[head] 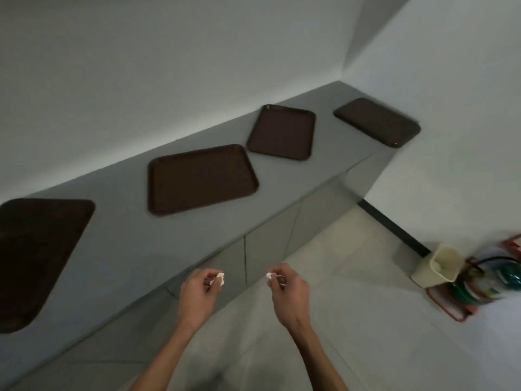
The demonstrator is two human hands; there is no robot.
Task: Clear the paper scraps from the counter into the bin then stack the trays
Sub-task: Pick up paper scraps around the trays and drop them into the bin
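Observation:
Several dark brown trays lie apart along the grey counter (118,221): one at the far left (36,255), a large one in the middle (197,179), one behind it (282,132) and one near the far corner (376,121). My left hand (197,294) is shut on a white paper scrap (220,278), held in front of the counter's edge. My right hand (287,294) pinches another white paper scrap (269,276). A small beige bin (435,268) stands open on the floor at the right, by the wall.
Grey cabinet doors (270,238) run below the counter. Next to the bin, a red-framed stand holds green and dark objects (501,280). White walls close the corner behind and to the right. Pale floor tiles (352,320) lie between me and the bin.

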